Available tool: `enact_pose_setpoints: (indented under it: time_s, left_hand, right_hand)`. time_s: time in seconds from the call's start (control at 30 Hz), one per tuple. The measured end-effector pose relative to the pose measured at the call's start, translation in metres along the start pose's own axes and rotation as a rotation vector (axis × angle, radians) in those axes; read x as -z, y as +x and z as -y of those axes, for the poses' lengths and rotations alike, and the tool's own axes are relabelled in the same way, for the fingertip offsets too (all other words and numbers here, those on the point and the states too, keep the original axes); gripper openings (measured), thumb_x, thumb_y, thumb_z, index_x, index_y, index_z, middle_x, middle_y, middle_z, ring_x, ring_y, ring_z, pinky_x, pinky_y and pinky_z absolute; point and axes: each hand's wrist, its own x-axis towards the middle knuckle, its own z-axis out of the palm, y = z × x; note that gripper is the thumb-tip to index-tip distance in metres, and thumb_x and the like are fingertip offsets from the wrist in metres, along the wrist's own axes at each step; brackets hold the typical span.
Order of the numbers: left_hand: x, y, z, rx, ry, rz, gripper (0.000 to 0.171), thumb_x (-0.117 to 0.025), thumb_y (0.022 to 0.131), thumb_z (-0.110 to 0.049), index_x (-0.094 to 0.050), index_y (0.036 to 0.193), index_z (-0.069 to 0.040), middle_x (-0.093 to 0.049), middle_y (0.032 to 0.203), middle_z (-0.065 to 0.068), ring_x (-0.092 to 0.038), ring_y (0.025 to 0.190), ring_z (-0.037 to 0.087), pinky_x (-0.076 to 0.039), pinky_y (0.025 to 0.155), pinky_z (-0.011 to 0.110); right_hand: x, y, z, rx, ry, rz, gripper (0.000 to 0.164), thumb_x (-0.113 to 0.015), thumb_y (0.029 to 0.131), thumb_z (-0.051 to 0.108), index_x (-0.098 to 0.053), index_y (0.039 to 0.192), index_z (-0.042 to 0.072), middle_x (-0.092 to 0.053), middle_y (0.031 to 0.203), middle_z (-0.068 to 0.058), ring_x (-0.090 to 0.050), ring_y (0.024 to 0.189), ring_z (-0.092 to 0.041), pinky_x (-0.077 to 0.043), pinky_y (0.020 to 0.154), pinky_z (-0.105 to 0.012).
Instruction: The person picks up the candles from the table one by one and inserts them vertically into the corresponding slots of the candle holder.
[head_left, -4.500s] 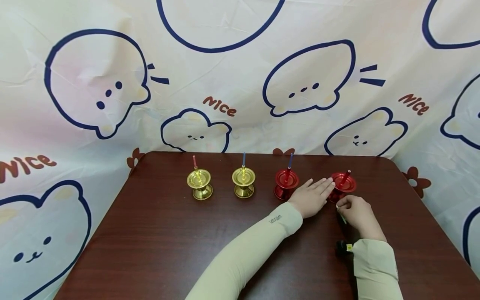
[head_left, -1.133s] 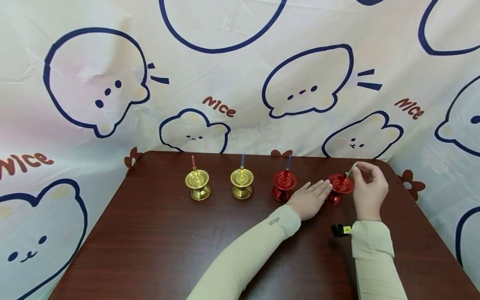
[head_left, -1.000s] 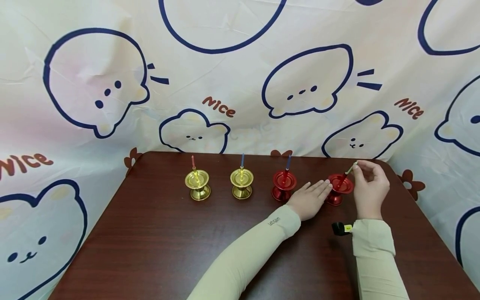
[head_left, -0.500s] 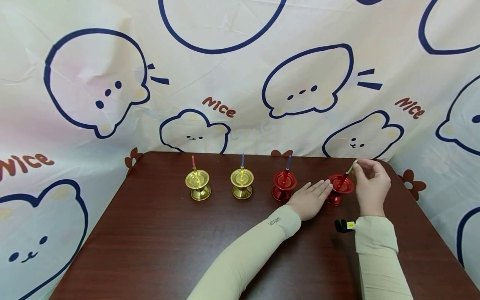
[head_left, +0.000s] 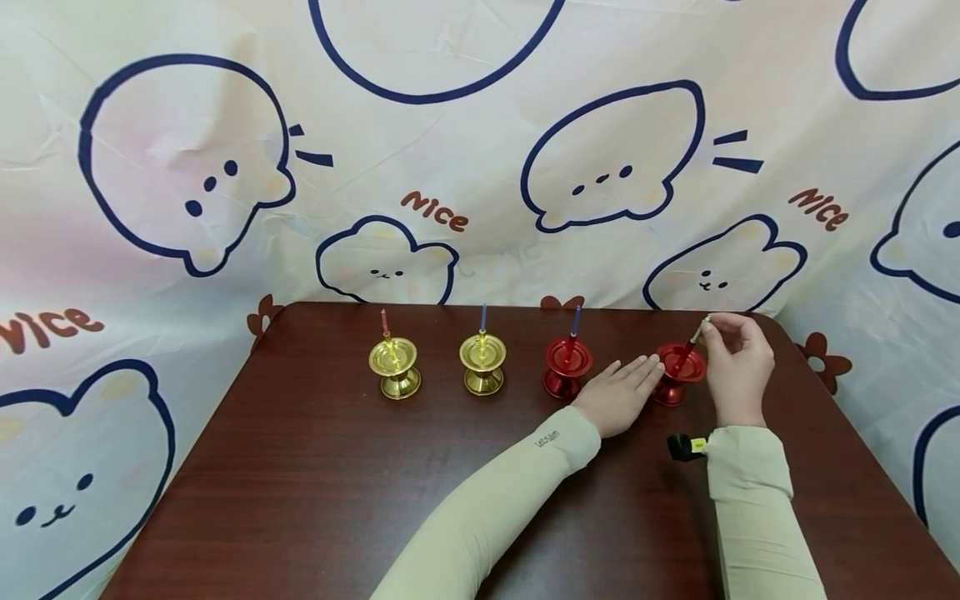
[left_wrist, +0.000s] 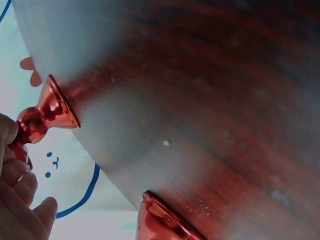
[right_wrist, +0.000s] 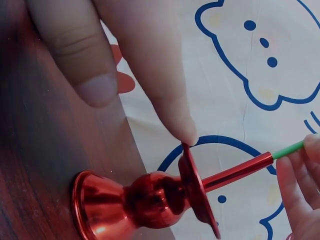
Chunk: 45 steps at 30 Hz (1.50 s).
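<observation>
My right hand (head_left: pixel 742 371) pinches a thin green candle (right_wrist: pixel 289 150). The candle's lower end is at the top of the upright tube on the rightmost red candle holder (head_left: pixel 671 390). My left hand (head_left: pixel 615 397) lies with fingers stretched out against that holder. In the right wrist view, a left-hand fingertip (right_wrist: pixel 187 134) touches the rim of the holder's dish. Beside the left hand stands a second red candle holder (head_left: pixel 564 379) with a dark blue candle (head_left: pixel 576 320) upright in it.
Further left stand two gold candle holders, one (head_left: pixel 482 367) with a blue candle (head_left: pixel 483 317), the other (head_left: pixel 397 373) with a pink-red candle (head_left: pixel 385 322). A small green bit (left_wrist: pixel 166 143) lies on the brown table (head_left: pixel 315 492). A printed cloth (head_left: pixel 480 150) hangs behind.
My right hand has risen from the table in front of the rightmost red holder to its tube, with the green candle. Over the last second it shifts only slightly; the left hand stays.
</observation>
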Motion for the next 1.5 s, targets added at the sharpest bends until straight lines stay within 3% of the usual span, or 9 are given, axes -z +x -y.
enact_pose_setpoints:
  time_s: [0.37, 0.73, 1.23, 1.5]
  left_hand:
    - [0.0027, -0.0032, -0.0001, 0.006, 0.006, 0.002, 0.054, -0.022, 0.113, -0.032, -0.008, 0.165, -0.026, -0.004, 0.17, -0.01, -0.002, 0.155, 0.006, -0.014, 0.124, 0.029]
    - [-0.0026, -0.0017, -0.002, 0.002, -0.012, 0.004, 0.054, -0.02, 0.113, -0.032, -0.006, 0.165, -0.027, -0.003, 0.17, -0.01, 0.0, 0.154, 0.006, -0.014, 0.124, 0.029]
    - [-0.0046, 0.0027, -0.0009, 0.008, -0.04, 0.007, 0.054, -0.019, 0.113, -0.031, -0.003, 0.164, -0.026, 0.0, 0.17, -0.01, -0.001, 0.155, 0.007, -0.013, 0.124, 0.029]
    - [-0.0034, 0.0034, 0.003, 0.021, -0.058, -0.001, 0.058, -0.03, 0.112, -0.036, -0.006, 0.165, -0.027, -0.003, 0.17, -0.011, -0.001, 0.154, 0.005, -0.012, 0.124, 0.029]
  right_hand:
    - [-0.0032, -0.0022, -0.0009, 0.006, 0.008, 0.012, 0.019, -0.065, 0.1, 0.014, -0.066, 0.114, 0.001, -0.059, 0.095, 0.016, -0.061, 0.085, 0.003, -0.049, 0.078, -0.008]
    - [-0.0003, -0.0051, -0.0056, 0.028, -0.039, 0.016, 0.023, -0.064, 0.101, 0.016, -0.064, 0.117, 0.0, -0.064, 0.103, -0.002, -0.059, 0.086, 0.004, -0.047, 0.078, -0.007]
    - [0.0033, -0.0031, -0.0089, 0.04, -0.032, 0.014, 0.026, -0.065, 0.101, 0.021, -0.066, 0.117, 0.0, -0.064, 0.099, 0.004, -0.061, 0.081, 0.007, -0.048, 0.076, -0.007]
    - [0.0045, -0.004, -0.0101, 0.029, -0.037, 0.022, 0.028, -0.062, 0.102, 0.024, -0.066, 0.118, 0.002, -0.06, 0.094, 0.013, -0.062, 0.08, 0.006, -0.048, 0.076, -0.006]
